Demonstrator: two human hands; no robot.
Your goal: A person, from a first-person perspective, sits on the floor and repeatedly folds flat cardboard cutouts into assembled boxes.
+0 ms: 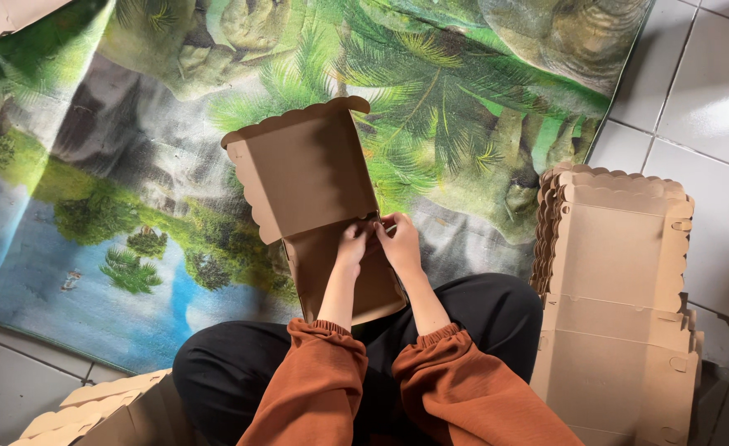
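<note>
A brown cardboard box (307, 173) with scalloped lid edges rests half-folded in front of my knees, its lid standing up and away from me. My left hand (351, 245) and my right hand (398, 239) meet at the box's right side wall, fingers pinching the cardboard near the hinge fold. Both wrists come out of rust-orange sleeves. The fingertips are partly hidden behind the cardboard edge.
A stack of flat, unfolded scalloped cardboard blanks (620, 272) lies on the right. A folded box (104, 409) sits at the lower left. A mat printed with palms and water (133, 165) covers the grey tiled floor (703, 99). My black-trousered legs are crossed below.
</note>
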